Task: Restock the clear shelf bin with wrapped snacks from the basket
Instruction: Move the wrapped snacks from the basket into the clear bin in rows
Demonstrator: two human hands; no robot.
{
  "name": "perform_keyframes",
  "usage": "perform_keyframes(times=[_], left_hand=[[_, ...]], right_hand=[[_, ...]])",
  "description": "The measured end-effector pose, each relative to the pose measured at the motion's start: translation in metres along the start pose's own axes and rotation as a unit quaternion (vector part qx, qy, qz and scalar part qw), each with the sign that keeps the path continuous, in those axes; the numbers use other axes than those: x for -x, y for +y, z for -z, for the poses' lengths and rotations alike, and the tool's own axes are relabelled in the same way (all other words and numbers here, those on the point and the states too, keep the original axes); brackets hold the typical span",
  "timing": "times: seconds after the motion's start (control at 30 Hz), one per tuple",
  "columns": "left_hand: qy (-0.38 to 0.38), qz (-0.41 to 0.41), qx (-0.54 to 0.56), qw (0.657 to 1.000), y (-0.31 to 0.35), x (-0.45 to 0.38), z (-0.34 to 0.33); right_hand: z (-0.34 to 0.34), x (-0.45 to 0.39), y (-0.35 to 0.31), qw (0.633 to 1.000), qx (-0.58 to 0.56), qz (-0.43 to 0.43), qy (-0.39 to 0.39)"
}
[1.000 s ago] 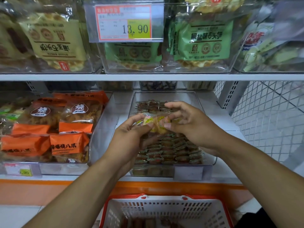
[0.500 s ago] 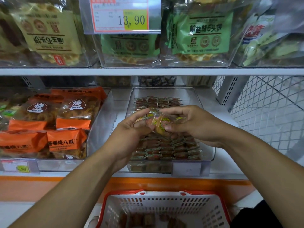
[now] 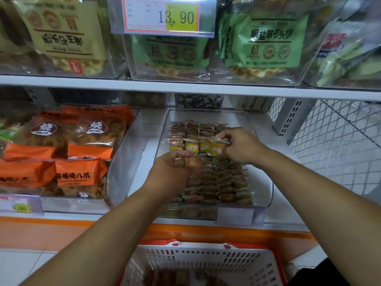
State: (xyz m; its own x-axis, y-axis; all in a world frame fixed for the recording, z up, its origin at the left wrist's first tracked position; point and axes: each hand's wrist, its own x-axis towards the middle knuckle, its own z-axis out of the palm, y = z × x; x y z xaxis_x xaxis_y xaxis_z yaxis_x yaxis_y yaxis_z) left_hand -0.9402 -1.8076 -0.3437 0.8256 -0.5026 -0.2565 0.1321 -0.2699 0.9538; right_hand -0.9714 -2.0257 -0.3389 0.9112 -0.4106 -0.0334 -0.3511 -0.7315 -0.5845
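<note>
The clear shelf bin (image 3: 266, 182) sits on the lower shelf, holding rows of small wrapped snacks (image 3: 218, 182). My right hand (image 3: 241, 145) is over the bin's middle, pinching a yellow-brown wrapped snack (image 3: 216, 148) at the end of a short row of yellow-green snacks (image 3: 191, 146). My left hand (image 3: 171, 172) hovers just in front and to the left, its fingers curled round a reddish wrapped snack (image 3: 193, 163). The white basket with a red rim (image 3: 206, 259) stands below the shelf, with some snacks blurred inside it.
A clear bin of orange snack bags (image 3: 82, 174) stands to the left. The upper shelf (image 3: 185, 87) carries bins of green and tan packets and a price tag (image 3: 162, 15). A wire mesh panel (image 3: 329, 141) closes the right side.
Both hands have come apart and lowered into the bin. The right hand moved back and right with a few snacks, the left hand dropped towards the front with one.
</note>
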Motion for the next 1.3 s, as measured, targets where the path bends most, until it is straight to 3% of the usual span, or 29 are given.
perform_keyframes(times=[0.2, 0.67, 0.77, 0.87, 0.93, 1.0, 1.1, 1.3], left_hand=[[-0.006, 0.015, -0.004, 1.0, 0.0, -0.001, 0.0], [-0.007, 0.033, -0.015, 0.999, -0.004, -0.006, 0.002], [-0.001, 0.036, 0.001, 0.999, -0.006, -0.008, 0.003], [-0.002, 0.048, 0.05, 0.998, -0.007, -0.01, 0.003], [-0.004, 0.049, 0.072, 0.996, -0.007, -0.01, 0.003], [-0.003, 0.046, 0.072, 0.996, -0.008, -0.009, 0.001], [-0.002, 0.041, 0.059, 0.997, -0.009, -0.009, 0.0], [0.01, 0.036, 0.07, 0.997, -0.009, -0.008, -0.001]], right_hand=[[-0.019, -0.021, -0.013, 0.999, 0.035, 0.023, -0.025], [-0.024, -0.018, -0.007, 0.992, 0.052, 0.068, 0.096], [-0.01, -0.015, -0.012, 0.99, 0.003, 0.074, 0.123], [0.003, -0.007, -0.022, 0.97, -0.181, 0.064, 0.147], [0.006, -0.003, -0.025, 0.95, -0.282, 0.05, 0.123], [0.007, 0.001, -0.024, 0.948, -0.307, 0.042, 0.069], [0.004, 0.008, -0.02, 0.966, -0.256, 0.042, 0.003], [0.003, 0.014, -0.018, 0.989, -0.126, 0.075, -0.028]])
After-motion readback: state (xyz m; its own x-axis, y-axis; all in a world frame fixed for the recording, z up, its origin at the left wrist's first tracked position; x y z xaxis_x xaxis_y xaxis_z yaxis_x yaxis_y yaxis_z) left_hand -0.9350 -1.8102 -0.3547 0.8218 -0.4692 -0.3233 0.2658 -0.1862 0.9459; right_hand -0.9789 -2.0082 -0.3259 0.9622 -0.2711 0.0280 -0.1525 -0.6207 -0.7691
